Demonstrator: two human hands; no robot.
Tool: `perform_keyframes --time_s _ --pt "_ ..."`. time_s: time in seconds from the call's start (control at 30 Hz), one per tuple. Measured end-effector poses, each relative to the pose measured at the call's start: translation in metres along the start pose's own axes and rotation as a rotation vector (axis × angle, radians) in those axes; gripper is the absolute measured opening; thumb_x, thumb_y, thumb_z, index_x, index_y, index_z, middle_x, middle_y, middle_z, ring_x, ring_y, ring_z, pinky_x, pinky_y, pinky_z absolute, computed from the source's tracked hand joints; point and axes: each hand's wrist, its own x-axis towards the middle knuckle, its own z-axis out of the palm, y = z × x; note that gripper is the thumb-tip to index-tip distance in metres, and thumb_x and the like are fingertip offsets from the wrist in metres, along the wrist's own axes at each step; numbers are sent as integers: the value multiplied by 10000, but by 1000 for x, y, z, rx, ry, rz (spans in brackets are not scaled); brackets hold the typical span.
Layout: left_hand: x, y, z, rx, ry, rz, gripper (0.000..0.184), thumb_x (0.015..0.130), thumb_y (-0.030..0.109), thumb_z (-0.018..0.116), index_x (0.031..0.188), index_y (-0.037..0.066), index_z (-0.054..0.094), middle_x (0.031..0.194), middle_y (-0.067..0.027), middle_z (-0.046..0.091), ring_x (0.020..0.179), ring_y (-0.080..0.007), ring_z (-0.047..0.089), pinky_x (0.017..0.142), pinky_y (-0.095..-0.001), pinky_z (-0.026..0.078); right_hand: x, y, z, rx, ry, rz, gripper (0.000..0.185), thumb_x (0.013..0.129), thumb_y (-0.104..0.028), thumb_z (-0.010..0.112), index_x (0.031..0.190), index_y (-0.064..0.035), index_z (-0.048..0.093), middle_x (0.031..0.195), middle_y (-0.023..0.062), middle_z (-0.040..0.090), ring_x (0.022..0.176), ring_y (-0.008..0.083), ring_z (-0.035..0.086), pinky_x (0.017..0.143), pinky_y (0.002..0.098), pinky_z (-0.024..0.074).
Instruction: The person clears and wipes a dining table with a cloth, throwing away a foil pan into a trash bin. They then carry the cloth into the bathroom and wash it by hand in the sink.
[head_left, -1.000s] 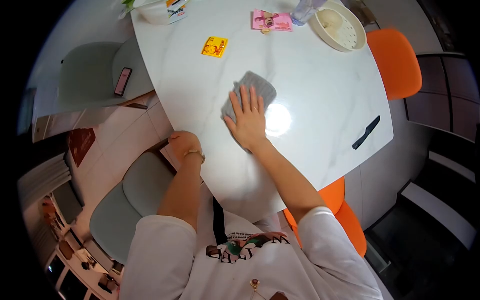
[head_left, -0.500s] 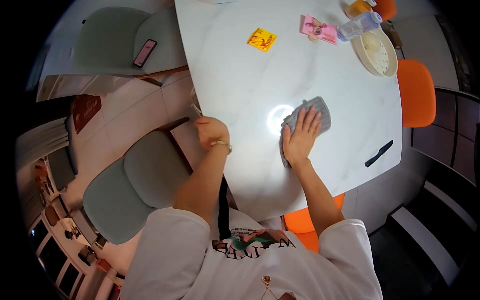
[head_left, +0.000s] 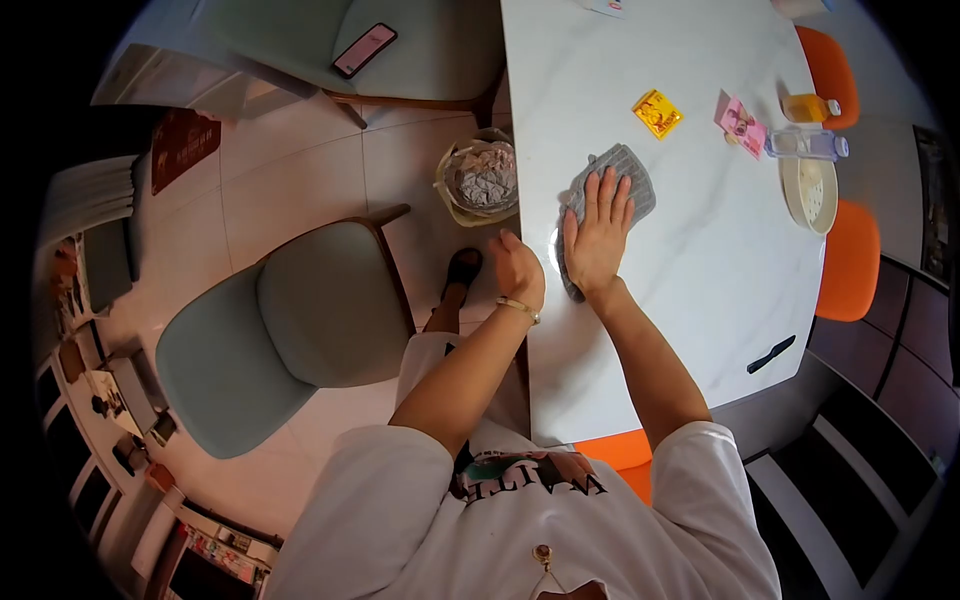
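My right hand [head_left: 600,232] lies flat on a grey cloth [head_left: 632,180], its fingers stretched out over it. The cloth is spread on the white marbled table [head_left: 690,270] near its left edge, and part of it is under the palm. My left hand [head_left: 520,272], with a bracelet at the wrist, is beside the left table edge. Its fingers are loosely bent and slightly apart, with nothing visible in them. Further right on the table are a yellow packet [head_left: 657,114] and a pink packet [head_left: 741,126].
A bottle [head_left: 806,145], an orange-coloured bottle [head_left: 808,108], a cream basket [head_left: 810,195] and a black knife [head_left: 771,354] are on the table's right side. A lined bin [head_left: 450,190] stands left of the table, near a grey chair [head_left: 325,300]. A phone [head_left: 364,50] lies on another chair.
The view has shifted left, bringing the bin into sight. My right hand and the cloth went right across the table, then back to its left edge. My left hand's fingers have loosened from a fist.
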Motion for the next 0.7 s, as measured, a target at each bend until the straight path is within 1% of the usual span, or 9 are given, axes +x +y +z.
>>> perform_keyframes --time_s 0.13,0.23,0.3,0.33,0.37,0.43,0.53,0.63,0.7 --pt "25 -36 4 -153 39 -16 566 934 412 260 1302 -12 331 1278 -258 435 1152 -418 435 986 -401 316 16 -25 9 16 4 -45 590 865 -230 471 1351 51 291 1449 231 177 1338 434 110 1069 522 112" --pt "38 -54 -6 -332 -136 -80 628 930 447 273 1372 2 237 1344 -219 385 1214 -380 396 1021 -366 267 24 -38 14 34 11 -84 577 866 -228 475 1342 52 310 1446 230 188 1335 435 123 1067 522 125" --pt "38 -60 -15 -319 -165 -195 631 926 479 272 1373 35 239 1299 -189 431 1123 -328 480 960 -373 340 28 -45 17 11 16 -104 572 866 -230 482 1339 48 320 1442 228 200 1332 434 138 1065 520 141" --pt "23 -43 -27 -334 -215 -285 614 924 502 254 1371 82 233 1164 -145 492 934 -255 554 796 -362 445 30 -49 18 17 18 -114 565 865 -218 491 1340 38 324 1440 222 211 1332 428 148 1061 519 155" --pt "20 -42 -32 -334 -214 -284 614 924 502 254 1371 82 233 1164 -145 492 934 -255 554 796 -362 445 32 -52 18 24 19 -124 558 863 -206 500 1341 28 328 1438 216 222 1332 421 159 1058 519 169" --pt "20 -43 -39 -274 -185 -338 572 927 502 258 1337 104 262 1002 -105 493 735 -188 546 603 -322 465 34 -59 21 28 26 -134 567 857 -200 514 1345 20 327 1437 211 227 1326 427 170 1055 522 173" --pt "29 -57 -43 -327 -155 -285 524 934 481 281 1275 85 301 933 -91 480 654 -186 536 534 -311 453 41 -61 25 49 36 -154 534 866 -203 506 1331 9 352 1429 212 246 1334 409 165 1064 515 152" --pt "43 -66 -51 -335 -129 -242 478 939 458 299 1208 64 338 935 -104 485 631 -198 534 541 -318 457 45 -55 19 181 125 -194 450 888 -196 488 1286 2 415 1353 234 367 1278 392 312 1033 463 266" --pt "50 -68 -60 -320 -131 -208 472 941 456 295 1174 49 351 954 -119 489 629 -206 544 555 -315 464 40 -50 5 670 210 83 362 889 -173 489 1185 35 488 1174 249 513 1097 388 496 916 416 402"
